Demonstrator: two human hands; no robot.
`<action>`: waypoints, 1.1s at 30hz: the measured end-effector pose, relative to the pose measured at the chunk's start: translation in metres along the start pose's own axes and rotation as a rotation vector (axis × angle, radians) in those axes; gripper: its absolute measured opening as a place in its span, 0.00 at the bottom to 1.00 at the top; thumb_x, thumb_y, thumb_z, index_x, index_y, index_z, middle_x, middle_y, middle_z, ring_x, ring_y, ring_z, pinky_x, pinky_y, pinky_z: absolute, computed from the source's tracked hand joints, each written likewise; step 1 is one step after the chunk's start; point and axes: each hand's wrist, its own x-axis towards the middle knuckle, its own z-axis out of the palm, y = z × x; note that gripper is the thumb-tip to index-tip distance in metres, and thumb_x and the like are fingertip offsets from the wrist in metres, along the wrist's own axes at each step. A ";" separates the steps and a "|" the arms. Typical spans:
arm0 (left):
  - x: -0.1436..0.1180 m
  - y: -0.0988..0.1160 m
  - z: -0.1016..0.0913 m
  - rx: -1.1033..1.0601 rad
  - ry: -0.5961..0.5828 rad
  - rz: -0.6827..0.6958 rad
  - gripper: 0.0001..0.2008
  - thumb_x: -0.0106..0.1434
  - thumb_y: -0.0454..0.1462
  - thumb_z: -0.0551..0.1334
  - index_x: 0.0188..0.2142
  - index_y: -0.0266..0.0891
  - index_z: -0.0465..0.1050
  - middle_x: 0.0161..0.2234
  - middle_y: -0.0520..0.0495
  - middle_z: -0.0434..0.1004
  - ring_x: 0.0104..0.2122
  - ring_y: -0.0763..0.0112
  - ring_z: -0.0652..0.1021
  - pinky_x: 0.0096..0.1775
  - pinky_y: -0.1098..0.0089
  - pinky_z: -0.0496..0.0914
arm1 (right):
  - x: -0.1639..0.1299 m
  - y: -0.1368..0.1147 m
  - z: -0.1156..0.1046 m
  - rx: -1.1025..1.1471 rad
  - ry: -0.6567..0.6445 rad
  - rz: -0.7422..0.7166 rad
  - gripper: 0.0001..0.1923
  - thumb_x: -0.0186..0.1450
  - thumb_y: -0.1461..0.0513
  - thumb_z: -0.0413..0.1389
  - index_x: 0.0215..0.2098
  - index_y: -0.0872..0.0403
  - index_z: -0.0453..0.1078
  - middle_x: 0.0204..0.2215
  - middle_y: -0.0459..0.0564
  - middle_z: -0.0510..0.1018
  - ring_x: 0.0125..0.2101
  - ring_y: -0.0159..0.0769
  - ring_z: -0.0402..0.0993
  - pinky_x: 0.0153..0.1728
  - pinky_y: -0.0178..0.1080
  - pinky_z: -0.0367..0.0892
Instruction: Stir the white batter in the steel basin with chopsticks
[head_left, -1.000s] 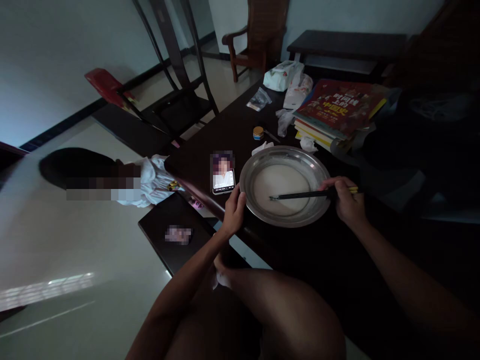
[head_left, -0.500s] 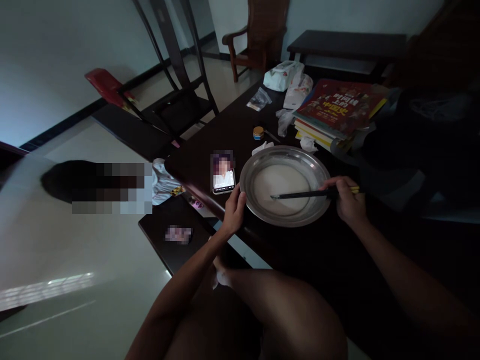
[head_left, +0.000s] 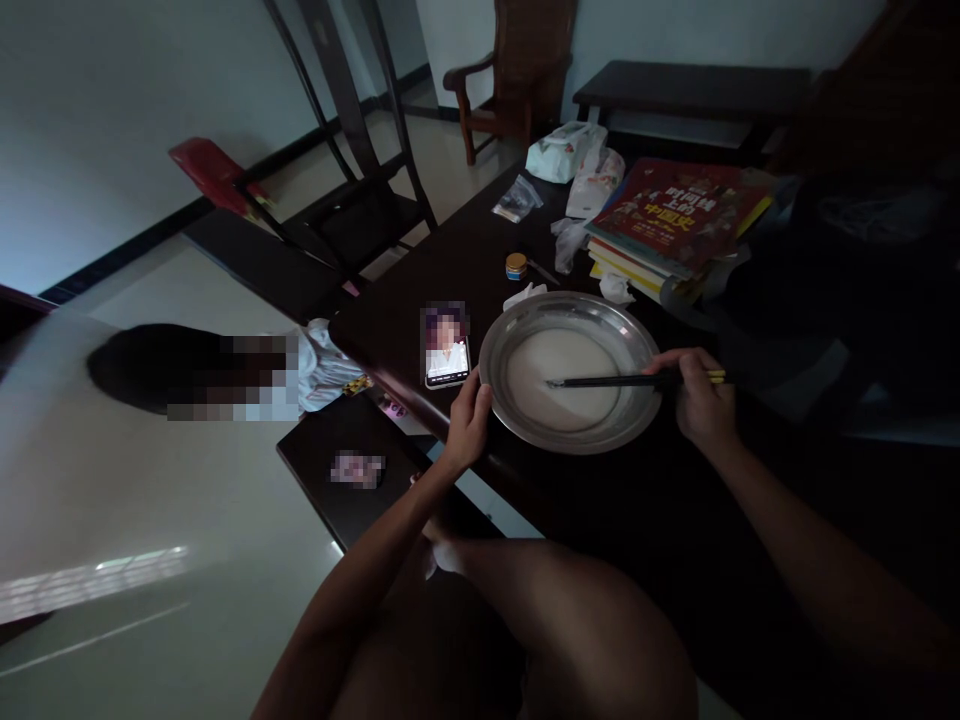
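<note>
One basin [head_left: 570,443] between both hands [head_left: 469,420] [head_left: 703,405]

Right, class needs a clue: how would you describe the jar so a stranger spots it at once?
Find the dark table, then the wide metal bowl that the left hand grips. Beyond the bowl, up and left in the picture, stands the jar. Its round gold lid sets it apart from the lit phone and clear bag.

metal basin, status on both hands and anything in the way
Left hand gripping metal basin at rim. Right hand holding black chopsticks over white contents. Phone left of basin; nothing seen blocking chopsticks.
</note>
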 end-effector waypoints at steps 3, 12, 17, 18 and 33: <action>0.000 0.001 0.000 -0.005 0.000 -0.002 0.34 0.70 0.59 0.51 0.62 0.39 0.69 0.60 0.39 0.76 0.61 0.54 0.74 0.63 0.56 0.66 | 0.000 0.000 -0.001 -0.039 -0.026 -0.029 0.20 0.68 0.43 0.54 0.32 0.46 0.78 0.28 0.48 0.81 0.33 0.42 0.78 0.40 0.48 0.74; -0.001 0.001 0.000 -0.004 -0.003 0.006 0.34 0.71 0.59 0.51 0.62 0.38 0.69 0.61 0.38 0.75 0.62 0.54 0.74 0.64 0.56 0.65 | -0.001 -0.001 -0.002 0.003 -0.027 -0.003 0.19 0.68 0.44 0.55 0.33 0.46 0.78 0.27 0.48 0.81 0.31 0.41 0.77 0.35 0.47 0.73; -0.001 0.003 0.000 -0.004 -0.001 0.003 0.34 0.70 0.60 0.51 0.62 0.39 0.69 0.60 0.39 0.76 0.61 0.55 0.75 0.63 0.57 0.66 | -0.001 -0.001 -0.001 0.018 0.017 -0.008 0.19 0.68 0.44 0.54 0.33 0.46 0.77 0.26 0.48 0.80 0.30 0.41 0.77 0.34 0.47 0.73; -0.001 0.003 0.000 -0.004 0.002 0.002 0.34 0.70 0.60 0.51 0.62 0.39 0.69 0.60 0.39 0.76 0.61 0.55 0.75 0.63 0.57 0.66 | -0.001 -0.001 0.000 0.029 0.011 -0.007 0.19 0.68 0.44 0.54 0.33 0.47 0.77 0.25 0.47 0.80 0.29 0.41 0.77 0.34 0.46 0.73; -0.002 0.003 -0.001 -0.009 -0.002 0.001 0.34 0.70 0.59 0.51 0.61 0.38 0.69 0.61 0.39 0.75 0.62 0.54 0.74 0.64 0.56 0.65 | -0.002 -0.005 0.001 0.014 0.044 -0.030 0.18 0.68 0.44 0.55 0.32 0.46 0.78 0.26 0.47 0.81 0.30 0.41 0.78 0.36 0.47 0.74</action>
